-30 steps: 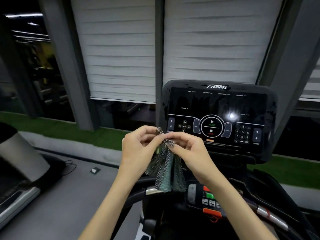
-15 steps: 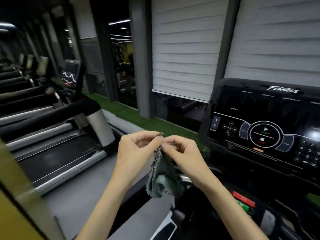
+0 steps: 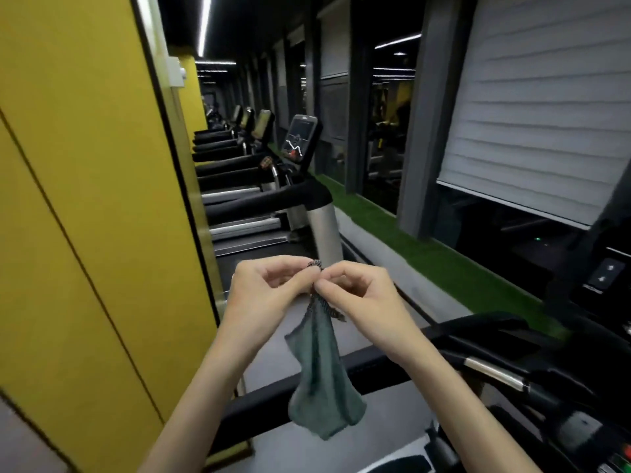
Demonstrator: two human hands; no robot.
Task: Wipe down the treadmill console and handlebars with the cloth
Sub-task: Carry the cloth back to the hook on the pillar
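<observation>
A dark green cloth (image 3: pixel 322 380) hangs down in front of me, pinched at its top edge by both hands. My left hand (image 3: pixel 266 291) pinches the edge from the left, my right hand (image 3: pixel 358 295) from the right, their fingertips almost touching. The cloth dangles above the black left handlebar (image 3: pixel 386 370) of the treadmill. Only the left edge of the console (image 3: pixel 604 278) shows at the far right, with two arrow buttons. A silver grip sensor (image 3: pixel 495 372) sits on the inner bar.
A yellow pillar (image 3: pixel 85 216) stands close on my left. A row of other treadmills (image 3: pixel 259 196) runs away behind it. Grey window blinds (image 3: pixel 539 107) and a green turf strip (image 3: pixel 426 257) lie on the right.
The view has swung far to the left, so the console has slid to the right edge and the yellow pillar has come in. Both hands still pinch the cloth's top edge.
</observation>
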